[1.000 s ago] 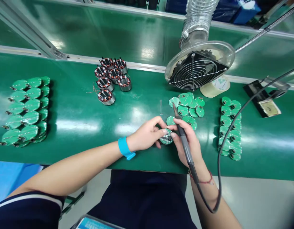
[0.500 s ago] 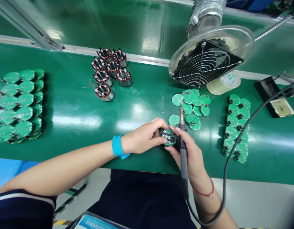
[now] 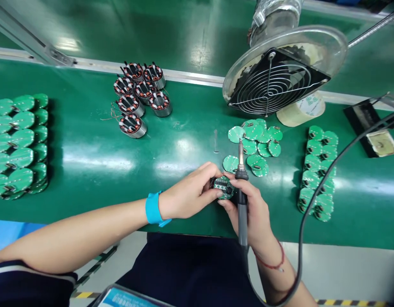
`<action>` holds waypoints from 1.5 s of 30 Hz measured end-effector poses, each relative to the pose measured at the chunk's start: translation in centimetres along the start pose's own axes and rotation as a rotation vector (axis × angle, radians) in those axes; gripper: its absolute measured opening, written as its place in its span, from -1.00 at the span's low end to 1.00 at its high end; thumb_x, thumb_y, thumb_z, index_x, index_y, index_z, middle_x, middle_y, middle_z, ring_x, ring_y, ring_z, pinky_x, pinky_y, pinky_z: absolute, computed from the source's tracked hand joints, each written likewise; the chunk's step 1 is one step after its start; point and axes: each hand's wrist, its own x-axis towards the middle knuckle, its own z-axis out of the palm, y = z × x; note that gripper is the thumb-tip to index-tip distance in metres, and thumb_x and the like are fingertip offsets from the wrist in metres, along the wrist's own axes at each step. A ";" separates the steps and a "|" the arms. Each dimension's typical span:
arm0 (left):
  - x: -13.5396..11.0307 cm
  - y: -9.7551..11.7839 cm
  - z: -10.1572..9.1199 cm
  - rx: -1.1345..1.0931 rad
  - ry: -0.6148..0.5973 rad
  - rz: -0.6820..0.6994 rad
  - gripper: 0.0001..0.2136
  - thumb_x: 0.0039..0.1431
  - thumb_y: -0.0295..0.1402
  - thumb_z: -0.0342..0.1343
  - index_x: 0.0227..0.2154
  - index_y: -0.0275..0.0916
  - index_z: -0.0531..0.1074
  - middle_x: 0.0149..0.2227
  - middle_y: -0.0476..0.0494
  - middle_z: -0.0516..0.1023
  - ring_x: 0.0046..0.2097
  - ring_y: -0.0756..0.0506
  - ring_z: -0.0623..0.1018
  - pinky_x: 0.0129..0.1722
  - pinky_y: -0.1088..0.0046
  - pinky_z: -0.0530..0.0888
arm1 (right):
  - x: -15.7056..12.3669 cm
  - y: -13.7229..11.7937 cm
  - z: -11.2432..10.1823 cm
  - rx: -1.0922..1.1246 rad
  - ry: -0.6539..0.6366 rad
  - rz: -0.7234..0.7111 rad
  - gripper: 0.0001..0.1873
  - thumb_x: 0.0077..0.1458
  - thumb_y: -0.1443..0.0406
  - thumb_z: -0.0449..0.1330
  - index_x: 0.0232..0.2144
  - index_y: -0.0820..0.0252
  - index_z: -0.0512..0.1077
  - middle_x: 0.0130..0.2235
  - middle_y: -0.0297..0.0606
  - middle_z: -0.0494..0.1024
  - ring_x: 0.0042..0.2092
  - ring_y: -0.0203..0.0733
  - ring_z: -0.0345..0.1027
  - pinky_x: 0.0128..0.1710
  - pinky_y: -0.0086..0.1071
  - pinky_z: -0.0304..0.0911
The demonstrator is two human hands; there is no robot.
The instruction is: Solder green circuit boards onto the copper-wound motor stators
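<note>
My left hand (image 3: 190,192) and my right hand (image 3: 252,211) together pinch a small round green circuit board assembly (image 3: 222,187) near the front edge of the green bench (image 3: 104,162). A soldering iron (image 3: 241,192) also lies in my right hand, tip pointing away from me, its black cable (image 3: 307,213) looping off to the right. A blue band sits on my left wrist. Just beyond my fingers lies a loose cluster of round green boards (image 3: 257,143).
Several wound motor stators (image 3: 139,98) stand at the back centre. Rows of green boards lie at far left (image 3: 21,145) and at right (image 3: 316,170). A fume extractor fan (image 3: 276,81) hangs over a tape roll (image 3: 300,111). An iron stand with sponge (image 3: 374,132) sits far right.
The soldering iron has swung from a leftward slant to nearly upright in my right hand. Both hands stay on the round board; the view has shifted slightly.
</note>
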 end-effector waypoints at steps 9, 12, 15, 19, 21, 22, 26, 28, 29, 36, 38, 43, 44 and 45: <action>1.0 0.1 0.1 -0.192 0.033 -0.202 -0.84 0.34 -0.22 0.14 -0.18 -0.19 0.39 -0.38 0.03 0.41 -0.35 -0.02 0.45 -0.38 0.48 0.44 | -0.2 0.8 0.3 0.072 0.013 0.001 -0.32 0.31 0.34 0.35 0.37 -0.09 0.24 0.24 -0.16 0.60 0.26 -0.05 0.53 0.25 -0.08 0.53; 1.4 0.2 0.6 -0.228 0.091 -0.278 -0.89 0.31 -0.28 0.13 -0.24 -0.18 0.36 -0.45 0.07 0.38 -0.44 0.01 0.44 -0.46 0.51 0.45 | -0.3 0.8 0.4 0.080 0.027 0.001 -0.25 0.30 0.34 0.35 0.42 -0.13 0.19 0.26 -0.17 0.57 0.28 -0.05 0.51 0.27 -0.07 0.50; 1.9 0.6 0.6 -0.346 0.086 -0.341 -0.87 0.25 -0.31 0.17 -0.26 -0.17 0.32 -0.49 0.11 0.36 -0.50 0.03 0.43 -0.53 0.53 0.48 | -0.3 0.5 0.3 0.076 0.039 0.012 -0.25 0.29 0.35 0.36 0.40 -0.14 0.19 0.21 -0.21 0.59 0.23 -0.07 0.54 0.23 -0.10 0.53; 2.4 0.9 0.5 -0.441 0.090 -0.360 -0.84 0.18 -0.33 0.18 -0.31 -0.17 0.28 -0.42 0.08 0.41 -0.46 0.04 0.46 -0.55 0.54 0.52 | 0.2 0.3 0.1 0.076 0.049 -0.011 -0.28 0.26 0.37 0.38 0.35 -0.10 0.23 0.17 -0.20 0.61 0.21 -0.05 0.54 0.24 -0.06 0.51; 2.5 0.9 0.6 -0.435 0.084 -0.365 -0.84 0.18 -0.31 0.18 -0.31 -0.17 0.28 -0.42 0.07 0.41 -0.47 0.04 0.45 -0.57 0.56 0.50 | 0.6 0.4 0.2 0.078 0.037 -0.033 -0.33 0.25 0.36 0.37 0.32 -0.07 0.26 0.14 -0.19 0.63 0.20 -0.01 0.55 0.30 0.04 0.45; 2.6 0.8 0.6 -0.428 0.085 -0.364 -0.84 0.18 -0.31 0.18 -0.31 -0.17 0.28 -0.41 0.08 0.41 -0.48 0.05 0.43 -0.57 0.57 0.48 | 0.8 0.4 0.2 0.072 0.030 -0.041 -0.35 0.26 0.35 0.36 0.30 -0.07 0.27 0.12 -0.19 0.64 0.19 0.01 0.56 0.33 0.09 0.42; 2.2 0.3 0.5 -0.371 0.053 -0.341 -0.84 0.25 -0.27 0.15 -0.26 -0.16 0.28 -0.47 0.13 0.33 -0.54 0.06 0.39 -0.59 0.56 0.43 | 0.9 0.0 0.3 0.011 0.021 -0.039 -0.38 0.29 0.33 0.32 0.31 -0.06 0.25 0.10 -0.17 0.65 0.15 0.04 0.60 0.38 0.21 0.35; 1.7 -0.2 0.1 -0.259 0.040 -0.264 -0.83 0.34 -0.19 0.11 -0.16 -0.15 0.31 -0.49 0.13 0.33 -0.55 0.03 0.39 -0.58 0.54 0.39 | 0.6 -0.2 0.0 -0.023 0.007 -0.048 -0.34 0.31 0.30 0.31 0.36 -0.05 0.20 0.13 -0.15 0.64 0.15 0.04 0.60 0.40 0.25 0.30; 1.5 -0.4 -0.1 -0.166 0.034 -0.182 -0.77 0.36 -0.15 0.11 -0.09 -0.16 0.35 -0.44 0.08 0.40 -0.51 0.00 0.44 -0.54 0.50 0.42 | 0.5 -0.2 -0.4 -0.038 -0.008 -0.055 -0.32 0.32 0.27 0.32 0.38 -0.04 0.18 0.17 -0.13 0.63 0.17 0.06 0.59 0.39 0.28 0.29; 0.9 -1.0 -0.5 0.539 -0.044 0.216 -0.55 0.34 -0.11 0.26 0.16 -0.22 0.43 0.05 -0.30 0.61 0.05 -0.29 0.62 0.07 0.16 0.59 | 3.8 3.6 -6.5 -0.344 0.248 0.072 -0.60 0.35 0.15 0.25 0.18 0.08 0.43 0.05 -0.07 0.67 0.07 0.06 0.60 0.11 0.02 0.52; 1.4 -0.2 -1.7 0.573 0.079 0.176 -0.60 0.35 -0.13 0.23 0.13 -0.22 0.45 0.02 -0.26 0.63 0.02 -0.26 0.63 0.07 0.19 0.58 | 6.1 5.5 -8.3 -0.435 0.346 0.118 -0.56 0.33 0.11 0.19 0.17 0.16 0.46 0.00 -0.02 0.67 0.03 0.11 0.59 0.11 0.06 0.48; 6.2 3.4 -9.6 0.611 0.608 -0.007 -0.58 0.31 -0.15 0.19 0.11 -0.31 0.46 0.10 -0.29 0.61 0.10 -0.27 0.59 0.21 0.15 0.51 | 9.0 8.2 -9.3 -0.400 0.221 0.352 -0.40 0.36 -0.04 0.13 0.25 0.17 0.45 -0.23 -0.12 0.67 -0.31 0.00 0.52 -0.21 -0.09 0.45; 7.9 4.0 -11.4 0.639 0.677 -0.057 -0.59 0.31 -0.18 0.19 0.10 -0.33 0.46 0.09 -0.30 0.61 0.10 -0.27 0.59 0.22 0.16 0.50 | 8.9 8.3 -9.0 -0.388 0.281 0.333 -0.38 0.37 -0.06 0.12 0.26 0.19 0.45 -0.19 -0.09 0.67 -0.27 0.02 0.54 -0.19 -0.09 0.44; 9.9 4.6 -13.1 0.694 0.734 -0.102 -0.60 0.33 -0.21 0.19 0.12 -0.34 0.45 0.12 -0.32 0.60 0.13 -0.27 0.58 0.24 0.17 0.48 | 8.6 8.4 -8.7 -0.374 0.340 0.301 -0.38 0.39 -0.07 0.10 0.27 0.19 0.44 -0.14 -0.05 0.67 -0.22 0.04 0.56 -0.16 -0.08 0.45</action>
